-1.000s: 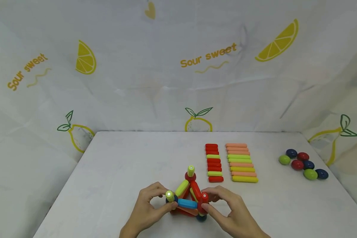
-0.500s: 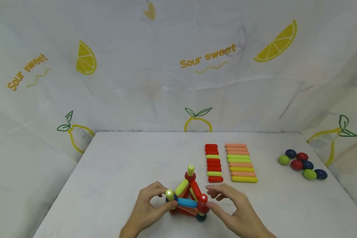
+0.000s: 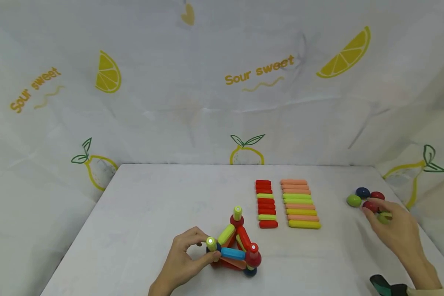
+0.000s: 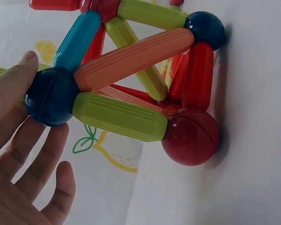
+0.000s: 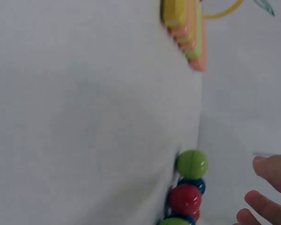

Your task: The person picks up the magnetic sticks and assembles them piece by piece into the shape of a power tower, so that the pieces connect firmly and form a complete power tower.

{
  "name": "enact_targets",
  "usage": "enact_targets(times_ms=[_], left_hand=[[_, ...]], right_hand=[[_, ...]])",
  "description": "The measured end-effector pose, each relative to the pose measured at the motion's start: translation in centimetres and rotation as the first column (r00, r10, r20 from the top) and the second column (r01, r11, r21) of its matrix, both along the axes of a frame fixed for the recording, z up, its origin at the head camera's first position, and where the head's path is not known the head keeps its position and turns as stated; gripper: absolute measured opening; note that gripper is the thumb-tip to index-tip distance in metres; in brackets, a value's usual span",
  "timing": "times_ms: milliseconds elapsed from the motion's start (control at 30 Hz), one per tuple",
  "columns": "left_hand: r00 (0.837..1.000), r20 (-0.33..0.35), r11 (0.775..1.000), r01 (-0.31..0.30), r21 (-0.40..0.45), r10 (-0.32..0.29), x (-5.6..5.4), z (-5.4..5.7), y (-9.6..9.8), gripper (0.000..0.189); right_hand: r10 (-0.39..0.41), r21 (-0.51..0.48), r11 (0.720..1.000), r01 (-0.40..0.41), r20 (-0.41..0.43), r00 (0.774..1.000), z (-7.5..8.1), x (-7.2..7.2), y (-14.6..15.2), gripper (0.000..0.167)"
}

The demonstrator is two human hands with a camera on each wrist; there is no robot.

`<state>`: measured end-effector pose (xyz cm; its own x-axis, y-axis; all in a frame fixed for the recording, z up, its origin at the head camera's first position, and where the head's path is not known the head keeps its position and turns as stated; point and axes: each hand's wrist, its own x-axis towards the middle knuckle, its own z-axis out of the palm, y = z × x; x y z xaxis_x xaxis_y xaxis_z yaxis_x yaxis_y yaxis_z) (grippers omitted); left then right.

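A framework of ribbed rods and balls stands on the table, with a blue rod (image 3: 233,253) at its front and short rods upright on its upper balls. My left hand (image 3: 185,261) pinches the dark blue ball (image 4: 51,96) at its upper left corner, thumb on one side and fingertips on the other. Over at the right, my right hand (image 3: 397,228) hovers above a group of loose balls, among them a red ball (image 3: 371,206) and a green ball (image 3: 384,218). In the right wrist view its fingers (image 5: 271,206) are apart from the balls. The hand hides some balls from the head view.
Short red and green rods (image 3: 266,201) lie in a column beyond the framework. Beside them lies a column of longer orange, green and yellow rods (image 3: 299,200). A white cloth with lemon prints (image 3: 192,123) hangs behind the table.
My right hand has let go of the red corner ball of the framework and moved far right to the loose balls. My left hand and the framework have stayed in place.
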<state>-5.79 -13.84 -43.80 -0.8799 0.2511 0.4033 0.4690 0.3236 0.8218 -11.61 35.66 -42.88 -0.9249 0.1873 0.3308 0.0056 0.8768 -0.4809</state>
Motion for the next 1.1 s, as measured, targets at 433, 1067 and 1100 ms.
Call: enact_targets(times_ms=[433,1067,1100], left_hand=[[1.000,0.028,1.000,0.001,0.001,-0.001,0.0,0.0,0.1,0.010],[0.999,0.051,1.000,0.000,-0.011,0.001,-0.1,0.0,0.0,0.010],[0.999,0.050,1.000,-0.001,-0.011,0.001,-0.1,0.0,0.0,0.010]], right_hand=[[-0.112,0.160,0.984,0.073,0.249,0.962,-2.2,-0.4,4.4,0.043],[-0.159,0.170,0.980,0.103,0.355,0.921,-2.9,-0.5,5.3,0.048],[-0.149,0.162,0.982,0.096,0.357,0.922,-2.9,-0.5,5.3,0.049]])
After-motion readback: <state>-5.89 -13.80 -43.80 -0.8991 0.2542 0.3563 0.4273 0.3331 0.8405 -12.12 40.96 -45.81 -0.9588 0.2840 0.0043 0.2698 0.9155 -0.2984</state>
